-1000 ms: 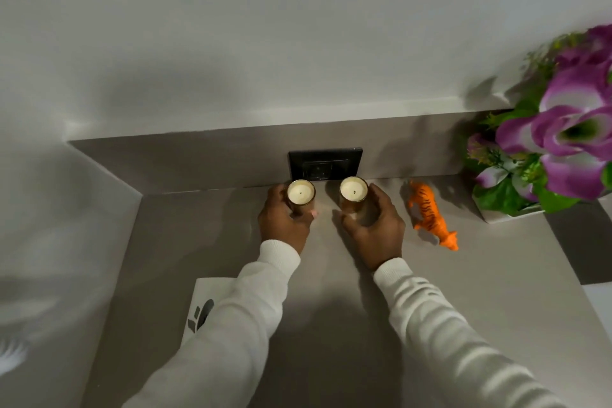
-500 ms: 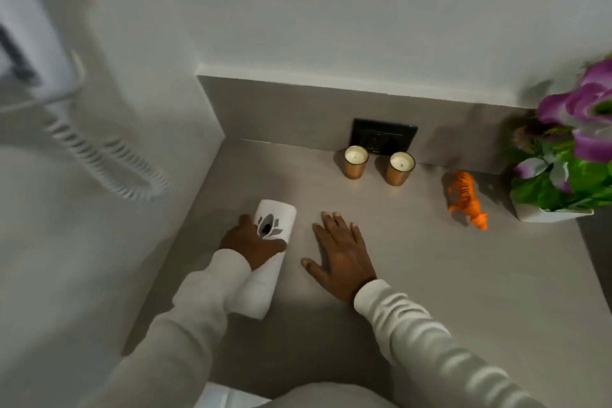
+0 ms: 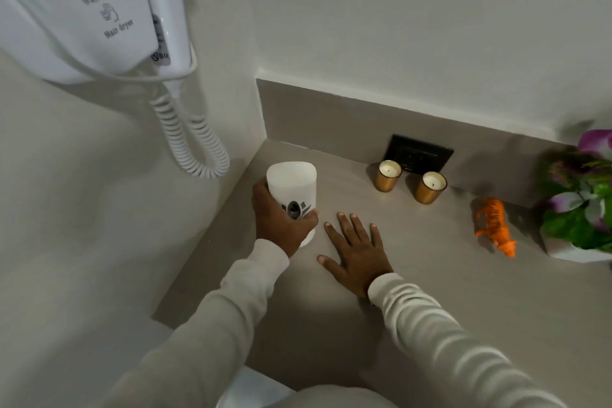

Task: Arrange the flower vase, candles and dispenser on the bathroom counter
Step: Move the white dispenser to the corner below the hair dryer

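Observation:
A white dispenser point(image 3: 292, 185) with a dark leaf logo stands upright near the counter's back left corner, and my left hand point(image 3: 281, 222) is wrapped around its lower half. My right hand point(image 3: 356, 250) lies flat on the grey counter point(image 3: 463, 291) just right of it, fingers spread, holding nothing. Two gold candles stand side by side at the back wall, the left candle point(image 3: 388, 175) and the right candle point(image 3: 429, 187). At the far right edge sits the white flower vase point(image 3: 569, 250) with purple flowers and green leaves, partly cut off.
A black wall socket point(image 3: 418, 154) sits behind the candles. An orange toy tiger point(image 3: 493, 220) stands between candles and vase. A white wall hair dryer point(image 3: 92, 13) with a coiled cord point(image 3: 188, 139) hangs on the left wall above the corner.
Both hands let go of the candles and drew back. My left hand took the dispenser, which lay tilted, and stood it upright nearer the corner. My right hand settled flat on the counter.

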`<state>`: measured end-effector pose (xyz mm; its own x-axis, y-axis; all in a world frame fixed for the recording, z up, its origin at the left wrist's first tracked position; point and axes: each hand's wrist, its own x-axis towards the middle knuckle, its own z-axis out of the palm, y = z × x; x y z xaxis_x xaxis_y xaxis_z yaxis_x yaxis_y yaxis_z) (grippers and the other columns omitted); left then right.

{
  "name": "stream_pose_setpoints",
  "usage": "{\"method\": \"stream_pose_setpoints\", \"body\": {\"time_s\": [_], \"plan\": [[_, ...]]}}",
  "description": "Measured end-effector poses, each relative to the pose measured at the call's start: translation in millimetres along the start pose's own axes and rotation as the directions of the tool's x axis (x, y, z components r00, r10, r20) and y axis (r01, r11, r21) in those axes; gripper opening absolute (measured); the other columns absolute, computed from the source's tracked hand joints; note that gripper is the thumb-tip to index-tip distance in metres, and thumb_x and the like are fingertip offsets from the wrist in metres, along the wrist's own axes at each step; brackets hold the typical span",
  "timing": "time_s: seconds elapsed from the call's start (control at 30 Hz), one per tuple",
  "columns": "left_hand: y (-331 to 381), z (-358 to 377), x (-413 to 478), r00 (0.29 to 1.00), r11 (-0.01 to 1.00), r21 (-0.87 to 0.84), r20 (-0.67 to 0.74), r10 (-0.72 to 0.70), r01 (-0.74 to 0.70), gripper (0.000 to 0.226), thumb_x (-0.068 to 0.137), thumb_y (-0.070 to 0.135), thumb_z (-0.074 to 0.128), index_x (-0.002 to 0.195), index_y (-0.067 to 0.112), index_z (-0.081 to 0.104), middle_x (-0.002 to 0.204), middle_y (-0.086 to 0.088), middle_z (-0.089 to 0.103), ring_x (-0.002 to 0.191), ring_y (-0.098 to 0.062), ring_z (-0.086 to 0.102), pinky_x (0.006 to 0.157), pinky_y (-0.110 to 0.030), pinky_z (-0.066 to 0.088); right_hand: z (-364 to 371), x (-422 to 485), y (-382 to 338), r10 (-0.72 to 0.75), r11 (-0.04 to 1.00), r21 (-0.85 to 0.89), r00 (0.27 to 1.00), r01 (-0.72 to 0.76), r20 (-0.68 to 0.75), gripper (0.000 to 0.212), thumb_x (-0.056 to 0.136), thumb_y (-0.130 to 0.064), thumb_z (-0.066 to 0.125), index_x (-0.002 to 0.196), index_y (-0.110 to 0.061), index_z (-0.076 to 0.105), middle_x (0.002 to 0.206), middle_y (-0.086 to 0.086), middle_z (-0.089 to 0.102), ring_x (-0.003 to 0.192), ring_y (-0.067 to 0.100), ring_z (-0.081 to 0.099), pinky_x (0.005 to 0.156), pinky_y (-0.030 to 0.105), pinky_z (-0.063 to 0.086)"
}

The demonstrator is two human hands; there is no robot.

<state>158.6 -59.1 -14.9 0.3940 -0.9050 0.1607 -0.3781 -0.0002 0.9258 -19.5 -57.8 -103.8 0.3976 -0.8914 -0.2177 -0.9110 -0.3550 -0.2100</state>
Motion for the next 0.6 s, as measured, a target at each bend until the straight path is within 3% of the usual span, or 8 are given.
{"method": "stream_pose_setpoints", "body": {"time_s": [0.13, 0.27, 0.6], "plan": [[-13.1, 1.9, -11.0, 0.996, 0.998, -0.031, -0.061, -0.058, 0.056, 0.091, 0.047, 0.036, 0.089, 0.119, 0.042, 0.034, 0.125, 0.004, 0.049, 0.106, -0.009, 0.053, 0.082, -0.014, 0.048, 2.6, -1.1, -0.4, 0.0, 1.0, -0.003, 1.0, 0.0, -0.031, 0.08, 0.088, -0.078, 0.005, 0.158, -0.039, -0.002, 0.17, -0.003, -0.009, 0.156, 0.023, -0.013, 0.123, 0.053, -0.011], [-41.2, 6.3, -30.0, 0.989, 0.991, 0.013, -0.074, -0.129, 0.13, 0.08, 0.053, 0.036, 0.085, 0.12, 0.034, 0.04, 0.12, 0.004, 0.054, 0.105, -0.014, 0.057, 0.092, -0.037, 0.055, 3.8, 3.9, 2.1, -0.01, 1.0, -0.022, 0.998, 0.008, -0.062, 0.081, 0.088, -0.079, 0.005, 0.158, -0.039, -0.002, 0.17, -0.003, -0.007, 0.156, 0.023, -0.011, 0.123, 0.055, -0.007], [-50.7, 42.9, 53.1, 0.943, 0.972, -0.026, -0.24, -0.232, 0.233, 0.076, 0.056, 0.04, 0.083, 0.119, 0.027, 0.043, 0.121, -0.001, 0.055, 0.109, -0.019, 0.056, 0.094, -0.043, 0.053, -4.2, 39.7, 13.3, -0.041, 0.999, -0.012, 0.997, 0.04, -0.061, 0.083, 0.086, -0.083, 0.008, 0.157, -0.043, -0.004, 0.169, -0.006, -0.011, 0.155, 0.021, -0.014, 0.122, 0.053, -0.012]]}}
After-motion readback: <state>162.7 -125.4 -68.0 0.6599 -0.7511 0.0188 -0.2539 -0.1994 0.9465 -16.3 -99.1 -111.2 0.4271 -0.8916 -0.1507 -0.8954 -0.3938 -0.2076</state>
